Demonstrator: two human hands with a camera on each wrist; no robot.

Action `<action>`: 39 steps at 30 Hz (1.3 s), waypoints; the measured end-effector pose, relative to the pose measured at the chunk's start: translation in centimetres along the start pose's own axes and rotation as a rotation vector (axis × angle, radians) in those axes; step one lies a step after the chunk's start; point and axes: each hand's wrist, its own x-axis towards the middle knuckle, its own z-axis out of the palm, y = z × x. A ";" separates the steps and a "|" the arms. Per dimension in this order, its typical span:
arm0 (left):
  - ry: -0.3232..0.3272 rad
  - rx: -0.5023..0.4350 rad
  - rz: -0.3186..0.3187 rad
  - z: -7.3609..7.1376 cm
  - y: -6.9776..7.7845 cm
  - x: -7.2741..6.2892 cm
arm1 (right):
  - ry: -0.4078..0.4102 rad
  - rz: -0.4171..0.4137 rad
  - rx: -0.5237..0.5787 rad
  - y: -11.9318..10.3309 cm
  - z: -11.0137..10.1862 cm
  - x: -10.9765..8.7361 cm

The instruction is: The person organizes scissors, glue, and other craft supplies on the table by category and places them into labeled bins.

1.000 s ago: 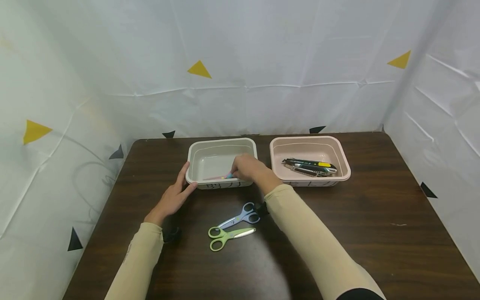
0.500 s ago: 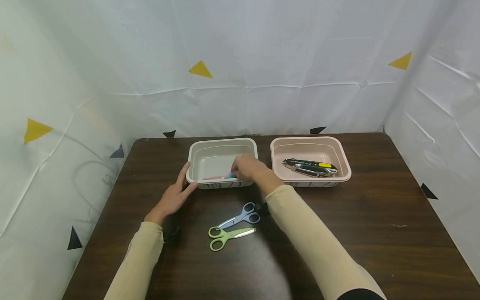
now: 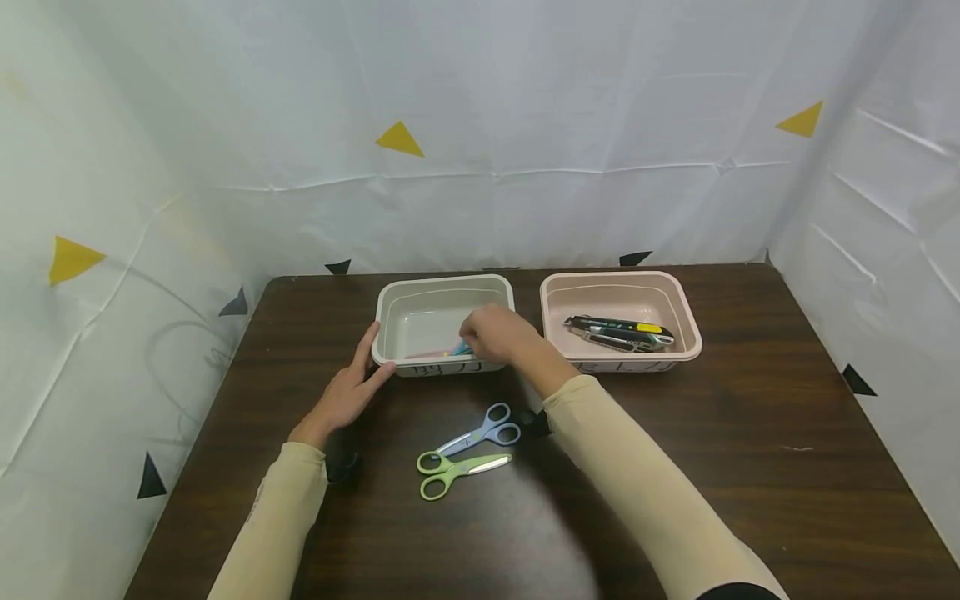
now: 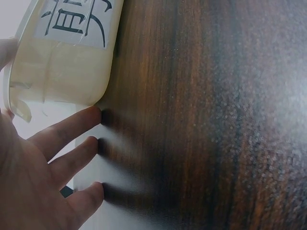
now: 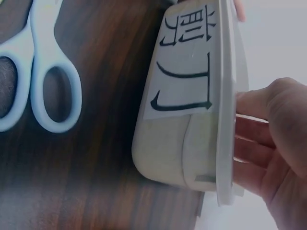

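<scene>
My left hand (image 3: 347, 397) lies against the left end of a white bin (image 3: 442, 287), thumb at its front rim, fingers spread. Three of its fingertips touch the table in the left wrist view. Inside that bin, my right hand (image 3: 495, 333) has curled fingers at the blue end of a slim pink-and-blue tool (image 3: 435, 354); the bin wall hides the fingertips in the right wrist view. In front of the bin, blue scissors (image 3: 483, 432) and green scissors (image 3: 450, 472) lie close together on the table.
Right of the white bin stands a pink bin (image 3: 551, 304) with several utility knives (image 3: 622, 332) in it. A paper label (image 5: 182, 67) with black characters is on the white bin's front. White sheeting (image 3: 480, 217) rises behind the dark wooden table (image 3: 750, 433).
My right hand has shifted slightly up and back inside the white bin, its forearm a little to the right, showing more of the tool's blue end. The left hand has stayed put.
</scene>
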 end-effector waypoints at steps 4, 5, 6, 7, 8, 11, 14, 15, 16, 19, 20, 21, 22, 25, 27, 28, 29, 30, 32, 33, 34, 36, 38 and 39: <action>0.008 -0.006 0.000 0.0 0.0 0.1 | 0.069 -0.026 0.016 -0.4 -0.3 -1.0; 0.009 -0.005 0.004 0.0 0.0 0.2 | 0.093 -0.034 0.013 -0.6 -0.4 -1.3; 0.012 -0.006 0.003 0.0 -0.1 0.3 | 0.117 -0.044 0.010 -0.7 -0.6 -1.8; 0.013 -0.006 0.004 0.0 0.0 0.3 | 0.147 -0.057 0.010 -0.9 -0.7 -2.2; 0.014 -0.006 0.005 -0.1 0.0 0.3 | 0.183 -0.078 0.004 -1.1 -0.8 -2.8; 0.005 0.003 0.009 -0.2 0.1 0.4 | 0.300 -0.156 -0.002 -1.5 -0.9 -4.4; 0.000 0.007 0.002 -0.3 0.2 0.3 | 0.387 -0.220 0.002 -2.0 -0.8 -6.0; -0.003 0.010 0.005 -0.3 0.2 0.3 | 0.402 -0.236 0.006 -2.1 -0.7 -6.4; -0.003 0.010 0.004 -0.3 0.2 0.3 | 0.410 -0.249 0.010 -2.3 -0.6 -6.8; -0.001 0.004 0.006 -0.3 0.4 0.3 | 0.386 -0.276 0.006 -2.6 -0.3 -8.1; -0.001 0.003 0.008 -0.3 0.4 0.3 | 0.361 -0.287 0.002 -2.7 -0.1 -8.4; -0.002 0.004 0.008 -0.3 0.4 0.3 | 0.332 -0.298 -0.008 -2.7 0.2 -8.8; -0.001 0.003 0.006 -0.3 0.4 0.3 | 0.300 -0.305 -0.017 -2.7 0.5 -9.2; 0.000 0.007 0.003 -0.3 0.2 0.3 | 0.200 -0.301 -0.047 -2.4 1.6 -10.1; 0.000 0.010 -0.001 -0.2 0.1 0.3 | 0.141 -0.274 -0.054 -2.2 2.3 -10.7; -0.001 0.010 -0.001 -0.2 0.1 0.3 | 0.113 -0.256 -0.054 -2.1 2.6 -11.0; -0.001 0.010 -0.002 -0.2 0.1 0.3 | 0.087 -0.237 -0.054 -2.0 2.8 -11.3; 0.000 0.009 -0.003 -0.1 0.0 0.2 | 0.065 -0.221 -0.053 -1.8 3.1 -11.5; 0.001 0.009 -0.005 -0.1 0.0 0.2 | 0.027 -0.192 -0.062 -1.5 3.6 -11.9; 0.001 0.009 -0.003 -0.1 0.1 0.1 | 0.011 -0.182 -0.067 -1.4 3.8 -12.1; 0.002 0.008 -0.001 0.0 0.1 0.0 | 0.003 -0.175 -0.072 -1.3 4.0 -12.2; 0.003 0.006 0.000 0.0 0.1 0.0 | 0.002 -0.173 -0.082 -1.0 4.4 -12.4; 0.003 0.004 0.002 0.1 0.1 0.0 | 0.007 -0.178 -0.085 -0.7 4.7 -12.5; 0.001 0.004 0.002 0.1 0.1 0.0 | 0.013 -0.183 -0.088 -0.7 4.9 -12.6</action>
